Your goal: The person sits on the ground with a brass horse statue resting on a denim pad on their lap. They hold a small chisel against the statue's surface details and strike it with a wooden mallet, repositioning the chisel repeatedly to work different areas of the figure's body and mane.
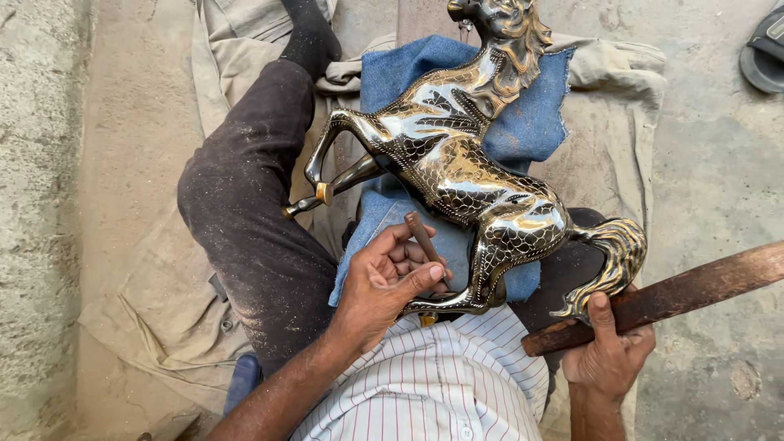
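Note:
A shiny brass horse figure [457, 163] with engraved scale patterns lies on a blue cloth [531, 122] over my lap. My left hand [388, 278] grips a short brown metal chisel [423, 237], its tip set against the horse's rear leg. My right hand [608, 351] holds a long brown wooden stick [678, 294] at its near end, just below the horse's curled tail [616, 253]. The stick angles up to the right.
My dark trouser leg [253, 204] stretches to the left over a beige cloth [163, 310] spread on the concrete floor [719, 163]. A grey sandal [763, 53] lies at the top right corner.

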Available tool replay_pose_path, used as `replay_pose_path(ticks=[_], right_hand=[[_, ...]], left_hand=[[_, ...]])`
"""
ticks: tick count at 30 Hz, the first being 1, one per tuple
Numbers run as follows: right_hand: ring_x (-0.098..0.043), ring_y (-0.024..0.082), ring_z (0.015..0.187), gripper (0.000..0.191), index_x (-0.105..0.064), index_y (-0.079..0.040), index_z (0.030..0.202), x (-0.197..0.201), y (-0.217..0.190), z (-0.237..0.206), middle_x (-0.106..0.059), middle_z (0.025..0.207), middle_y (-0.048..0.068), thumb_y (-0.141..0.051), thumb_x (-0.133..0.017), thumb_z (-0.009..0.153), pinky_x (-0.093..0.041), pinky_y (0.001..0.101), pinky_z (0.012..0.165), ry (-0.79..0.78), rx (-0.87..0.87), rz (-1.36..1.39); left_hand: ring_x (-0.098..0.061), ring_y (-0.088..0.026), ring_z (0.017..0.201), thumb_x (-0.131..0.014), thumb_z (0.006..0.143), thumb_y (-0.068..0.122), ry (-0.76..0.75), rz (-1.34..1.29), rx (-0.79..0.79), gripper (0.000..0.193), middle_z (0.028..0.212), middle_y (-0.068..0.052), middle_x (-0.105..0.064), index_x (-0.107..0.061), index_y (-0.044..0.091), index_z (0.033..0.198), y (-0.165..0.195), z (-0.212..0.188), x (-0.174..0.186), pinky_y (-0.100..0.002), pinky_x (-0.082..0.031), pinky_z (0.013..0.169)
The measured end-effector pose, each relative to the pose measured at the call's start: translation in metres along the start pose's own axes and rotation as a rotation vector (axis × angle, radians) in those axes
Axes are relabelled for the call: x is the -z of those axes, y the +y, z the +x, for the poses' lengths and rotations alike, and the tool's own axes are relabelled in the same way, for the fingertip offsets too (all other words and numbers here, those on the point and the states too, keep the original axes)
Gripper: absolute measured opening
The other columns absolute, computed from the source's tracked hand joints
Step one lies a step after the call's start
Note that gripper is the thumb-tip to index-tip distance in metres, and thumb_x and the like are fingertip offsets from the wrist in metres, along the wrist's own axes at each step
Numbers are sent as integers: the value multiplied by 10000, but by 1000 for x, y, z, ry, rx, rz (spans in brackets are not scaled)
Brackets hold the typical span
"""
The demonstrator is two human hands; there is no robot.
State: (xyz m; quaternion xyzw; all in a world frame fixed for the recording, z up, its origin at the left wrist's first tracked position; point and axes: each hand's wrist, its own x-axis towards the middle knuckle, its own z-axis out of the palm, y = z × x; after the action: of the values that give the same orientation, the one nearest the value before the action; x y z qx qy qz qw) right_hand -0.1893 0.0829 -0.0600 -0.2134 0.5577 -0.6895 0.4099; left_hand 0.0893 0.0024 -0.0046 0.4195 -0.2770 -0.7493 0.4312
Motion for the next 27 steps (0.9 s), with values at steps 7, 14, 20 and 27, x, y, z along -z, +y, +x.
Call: replay_pose_path(ticks=[7, 14, 20, 27], right_hand=[[-622, 110, 863, 259, -630, 18, 1160, 14, 12, 3, -650, 985, 24, -60, -785, 968, -545, 274, 785, 48, -22, 26], [-505, 75, 722, 262, -585, 9, 989, 28, 14, 10, -586, 865, 4, -79, -804, 1101, -417, 254, 659, 78, -63, -138], [-586, 190, 667, 163, -613, 23, 1062, 48, -9, 14, -637, 846, 104, -89, -707, 988, -490, 327, 581, 37, -130, -675], [-648, 264, 852, 223, -528, -18, 1199, 106, -81, 58, -608, 876, 163, 32, -617, 1002, -541, 448, 720, -148, -179, -519]], left_hand=[[-697, -140, 939, -790, 893, 59, -13, 95, -134, 488, 1022, -115, -715, -597, -67, 1323, 0, 7, 4, -319, -639, 869], [-746, -136, 1040, -771, 928, 111, -114, 388, -333, 458, 1144, -63, -740, -620, 40, 1354, 20, 47, -4, -290, -675, 929], [-745, -151, 1064, -765, 941, 35, -227, 581, -517, 406, 1182, -59, -739, -665, 67, 1333, 40, 66, 2, -284, -655, 959], [-767, -152, 1027, -769, 929, 21, -224, 669, -676, 374, 1152, -46, -746, -665, 66, 1285, 32, 74, 13, -275, -638, 903]])
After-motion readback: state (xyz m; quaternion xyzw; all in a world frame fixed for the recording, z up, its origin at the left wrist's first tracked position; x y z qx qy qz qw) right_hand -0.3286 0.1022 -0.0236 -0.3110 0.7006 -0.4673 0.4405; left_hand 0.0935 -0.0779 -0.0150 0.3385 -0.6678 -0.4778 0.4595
